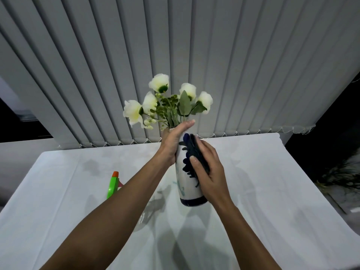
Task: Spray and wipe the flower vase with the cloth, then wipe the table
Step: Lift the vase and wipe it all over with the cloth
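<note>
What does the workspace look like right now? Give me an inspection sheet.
Surface: white table, faint damp patches.
Job's things: flower vase held tilted, apparently lifted; dark cloth pressed against it; green spray bottle on the table, partly hidden by the left arm.
Clutter: nothing seen.
Grippers: left hand grips the vase neck; right hand holds the cloth.
Cables: nothing seen.
Surroundings: vertical blinds behind; dark plant at right.

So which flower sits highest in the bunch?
The top white bloom, showing its green centre; the other four sit lower, around it.
</note>
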`<state>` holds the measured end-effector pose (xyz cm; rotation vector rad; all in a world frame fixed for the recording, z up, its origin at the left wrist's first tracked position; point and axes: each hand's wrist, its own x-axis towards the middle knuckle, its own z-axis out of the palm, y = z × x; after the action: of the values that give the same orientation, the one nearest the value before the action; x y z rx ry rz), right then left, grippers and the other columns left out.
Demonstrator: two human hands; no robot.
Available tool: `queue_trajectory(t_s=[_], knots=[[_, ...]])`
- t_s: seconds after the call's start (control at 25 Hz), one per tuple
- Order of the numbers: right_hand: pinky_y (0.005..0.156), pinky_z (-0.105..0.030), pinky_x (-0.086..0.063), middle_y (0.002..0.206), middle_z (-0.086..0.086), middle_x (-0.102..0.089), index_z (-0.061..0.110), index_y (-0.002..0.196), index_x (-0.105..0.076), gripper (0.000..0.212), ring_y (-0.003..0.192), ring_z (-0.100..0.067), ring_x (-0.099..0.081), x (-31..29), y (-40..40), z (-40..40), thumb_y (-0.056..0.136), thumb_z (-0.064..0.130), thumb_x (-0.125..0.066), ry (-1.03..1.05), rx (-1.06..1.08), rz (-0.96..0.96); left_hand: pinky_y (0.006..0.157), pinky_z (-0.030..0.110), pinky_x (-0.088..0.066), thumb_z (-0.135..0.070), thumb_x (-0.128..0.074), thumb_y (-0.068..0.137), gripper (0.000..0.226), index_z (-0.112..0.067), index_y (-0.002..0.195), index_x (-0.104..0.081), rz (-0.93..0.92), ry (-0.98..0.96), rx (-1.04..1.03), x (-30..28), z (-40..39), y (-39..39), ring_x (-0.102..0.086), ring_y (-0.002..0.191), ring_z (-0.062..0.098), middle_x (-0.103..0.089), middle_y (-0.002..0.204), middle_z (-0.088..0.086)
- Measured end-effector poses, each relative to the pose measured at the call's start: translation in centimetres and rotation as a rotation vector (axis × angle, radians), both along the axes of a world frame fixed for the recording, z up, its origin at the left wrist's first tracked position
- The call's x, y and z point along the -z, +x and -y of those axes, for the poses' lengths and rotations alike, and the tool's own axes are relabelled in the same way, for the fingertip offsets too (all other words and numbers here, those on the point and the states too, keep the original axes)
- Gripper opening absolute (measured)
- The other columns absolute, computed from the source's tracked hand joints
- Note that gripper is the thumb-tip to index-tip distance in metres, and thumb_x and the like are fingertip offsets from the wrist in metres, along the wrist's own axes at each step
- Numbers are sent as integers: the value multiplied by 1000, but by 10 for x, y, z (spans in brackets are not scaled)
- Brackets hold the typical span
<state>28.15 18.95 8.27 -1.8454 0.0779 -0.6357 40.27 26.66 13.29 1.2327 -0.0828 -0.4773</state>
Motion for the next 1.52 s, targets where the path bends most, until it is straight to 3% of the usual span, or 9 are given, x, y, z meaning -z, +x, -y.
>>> queue_trajectory(t_s=[0.2,0.32,0.52,0.68,0.88,1.04,1.2,1.32,1.52], knots=[[114,-35,-32,153,-5,-42,23,134,-61,38,139,-32,-37,18,-19,-11,97,27,-57,-441,93,173,46,20,-49,-21,-73,81,14,-13,81,-61,-21,-50,-5,-11,-2,10,-59,46,15,-61,52,-2],[112,-41,-36,150,-10,-44,20,131,-64,35,137,-38,-39,48,-35,-17,97,24,-59,-436,174,257,49,22,-49,-27,-78,69,19,-18,76,-62,7,-2,-56,-11,-3,17,-56,48,14,-58,52,-4],[111,-33,-41,150,3,-47,26,138,-55,45,140,-16,-43,54,-39,-31,94,21,-58,261,213,83,56,32,-54,-35,-85,49,38,-17,76,-64,16,-9,-125,-7,-3,28,-53,48,18,-53,53,0],[88,-38,-53,115,12,-72,28,127,-59,39,107,-10,-67,35,-18,-20,89,22,-68,972,102,-71,59,32,-54,-35,-82,60,34,-17,83,-65,-12,-18,-165,-8,1,24,-57,52,17,-58,59,1],[85,-44,-52,115,0,-72,22,117,-63,38,106,-21,-65,37,-4,-19,82,11,-71,1157,87,-71,82,36,-58,-38,-86,66,38,-22,95,-68,65,-4,-225,-10,2,24,-68,81,18,-72,86,0],[81,-43,-58,126,-5,-68,25,123,-64,59,111,-25,-66,38,-4,-8,67,34,-84,1294,-113,-201,76,34,-57,-46,-76,78,29,-21,90,-68,124,54,-30,-11,-7,28,-70,70,13,-72,75,-3],[89,-43,-57,140,-19,-57,9,140,-54,72,116,-35,-61,33,-18,4,83,51,-67,1580,-440,-487,76,35,-58,-69,-82,48,80,-15,104,-65,175,60,129,-8,-15,34,-67,73,17,-70,83,0],[78,-41,-61,128,-18,-66,8,129,-64,63,104,-36,-66,30,-20,7,89,55,-55,1445,-416,-635,70,29,-55,-65,-87,41,92,-10,108,-59,170,-2,117,-6,-14,32,-61,74,17,-63,83,1],[64,-31,-55,93,-1,-74,23,105,-72,18,86,-24,-65,10,-4,21,91,30,-65,696,76,-348,108,46,-45,-66,-88,40,114,-6,131,-56,192,11,-46,0,-16,32,-60,105,21,-62,111,3]])
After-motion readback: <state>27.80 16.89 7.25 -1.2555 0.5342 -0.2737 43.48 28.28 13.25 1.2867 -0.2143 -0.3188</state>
